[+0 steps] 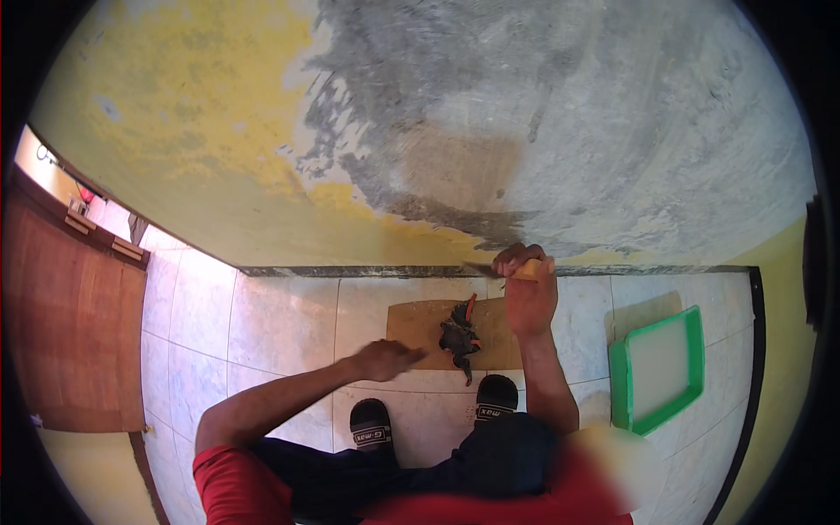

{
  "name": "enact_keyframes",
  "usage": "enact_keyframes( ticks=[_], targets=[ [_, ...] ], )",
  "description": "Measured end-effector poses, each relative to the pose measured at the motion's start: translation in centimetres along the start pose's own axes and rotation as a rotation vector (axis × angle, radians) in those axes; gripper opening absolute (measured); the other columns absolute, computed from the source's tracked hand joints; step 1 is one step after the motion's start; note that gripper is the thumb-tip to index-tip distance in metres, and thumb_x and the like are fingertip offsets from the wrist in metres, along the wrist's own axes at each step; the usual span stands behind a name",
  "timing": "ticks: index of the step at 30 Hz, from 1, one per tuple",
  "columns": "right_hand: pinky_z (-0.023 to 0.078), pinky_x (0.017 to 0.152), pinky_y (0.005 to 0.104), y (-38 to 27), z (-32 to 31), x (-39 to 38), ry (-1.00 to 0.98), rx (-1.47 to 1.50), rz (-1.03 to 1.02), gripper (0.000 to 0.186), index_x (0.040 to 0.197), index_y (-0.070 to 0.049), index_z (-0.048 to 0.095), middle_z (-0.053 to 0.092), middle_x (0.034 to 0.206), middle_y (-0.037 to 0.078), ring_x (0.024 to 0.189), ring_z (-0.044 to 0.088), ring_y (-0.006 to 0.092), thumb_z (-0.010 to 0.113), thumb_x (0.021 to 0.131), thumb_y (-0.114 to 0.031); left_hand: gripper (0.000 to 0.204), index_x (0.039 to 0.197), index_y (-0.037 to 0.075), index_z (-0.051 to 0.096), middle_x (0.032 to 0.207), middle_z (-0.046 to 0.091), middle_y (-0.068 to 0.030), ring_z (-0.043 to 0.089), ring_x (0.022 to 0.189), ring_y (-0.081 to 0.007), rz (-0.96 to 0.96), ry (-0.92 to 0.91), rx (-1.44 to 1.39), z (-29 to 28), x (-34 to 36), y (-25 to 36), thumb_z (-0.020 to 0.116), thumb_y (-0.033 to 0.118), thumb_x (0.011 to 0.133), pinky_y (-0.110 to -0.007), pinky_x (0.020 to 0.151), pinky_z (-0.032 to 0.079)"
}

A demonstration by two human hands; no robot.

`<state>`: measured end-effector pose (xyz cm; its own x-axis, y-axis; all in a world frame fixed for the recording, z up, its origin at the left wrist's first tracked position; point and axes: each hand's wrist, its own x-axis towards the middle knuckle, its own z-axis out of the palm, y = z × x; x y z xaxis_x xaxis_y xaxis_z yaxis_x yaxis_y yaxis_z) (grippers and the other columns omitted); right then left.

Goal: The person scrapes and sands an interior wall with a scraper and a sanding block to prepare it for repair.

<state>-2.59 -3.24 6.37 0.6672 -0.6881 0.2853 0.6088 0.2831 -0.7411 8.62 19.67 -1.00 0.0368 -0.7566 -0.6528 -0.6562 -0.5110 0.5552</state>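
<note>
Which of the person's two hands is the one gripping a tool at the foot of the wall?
The right hand: it is closed around a wooden-handled scraper held against the base of the wall. The left hand is empty, hovering over the tiled floor.

Wall (490, 114): rough, matt grey plaster, patchy, streaked; old yellow paint (175, 131) around it, dull and scraped. Dark stone skirting (350, 271) at wall foot, speckled, slight sheen. Floor tiles (280, 324) below skirting: pale marbled ceramic, smooth, glossy. Brown board (420, 319) on tiles near skirting, looks like matt cardboard. Tray (623, 385) right of board: green plastic, smooth, whitish inside. Door (74, 324) far left of wall: reddish-brown wood, grained, satin. Right hand (528, 297) grips a pale wooden handle (528, 271); thin blade at wall foot, material unclear.
</note>
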Motion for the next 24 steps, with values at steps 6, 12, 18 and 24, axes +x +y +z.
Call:
enact_keyframes(
  ticks=[6,12,18,24],
  targets=[
    [0.035,0.071,0.0285,-0.4,2.0,0.6,-0.189,-0.236,-0.094,0.031,0.076,-0.004,0.047,0.045,0.076,0.005,0.073,0.041,0.0132,0.052,0.089,-0.032,0.043,0.128,0.017,0.047,0.107,0.062,-0.0159,0.061,0.092,-0.0331,-0.238,-0.129,0.399,4.0,-2.0,-9.3,0.037,0.040,0.093,-0.043,0.077,0.051],
    [0.037,0.070,0.0281,-0.7,0.4,-0.6,-0.288,-0.494,-0.213,0.030,0.084,-0.002,0.051,0.048,0.080,0.007,0.073,0.044,0.0144,0.055,0.087,-0.033,0.058,0.114,0.006,0.057,0.111,0.060,-0.0169,0.055,0.105,-0.0334,-0.288,0.034,0.184,6.5,-1.4,-11.9,0.042,0.054,0.086,-0.043,0.091,0.044],
    [0.040,0.081,0.0457,7.6,-11.1,-9.0,-0.422,-1.384,-0.003,0.034,0.108,-0.007,0.053,0.051,0.091,0.017,0.090,0.049,0.0340,0.058,0.078,-0.023,0.055,0.116,0.006,0.056,0.110,0.060,-0.0171,0.055,0.105,-0.0319,-0.245,0.001,0.243,2.4,0.4,-6.7,0.045,0.050,0.086,-0.043,0.090,0.045],
    [0.040,0.082,0.0508,12.0,-14.6,-14.8,-0.335,-1.807,0.337,0.040,0.114,-0.009,0.050,0.048,0.100,0.018,0.096,0.047,0.0377,0.059,0.076,-0.021,0.051,0.118,0.006,0.054,0.106,0.060,-0.0190,0.055,0.103,-0.0330,-0.226,0.121,0.227,2.2,1.3,-6.9,0.044,0.045,0.088,-0.043,0.088,0.045]
  ],
)
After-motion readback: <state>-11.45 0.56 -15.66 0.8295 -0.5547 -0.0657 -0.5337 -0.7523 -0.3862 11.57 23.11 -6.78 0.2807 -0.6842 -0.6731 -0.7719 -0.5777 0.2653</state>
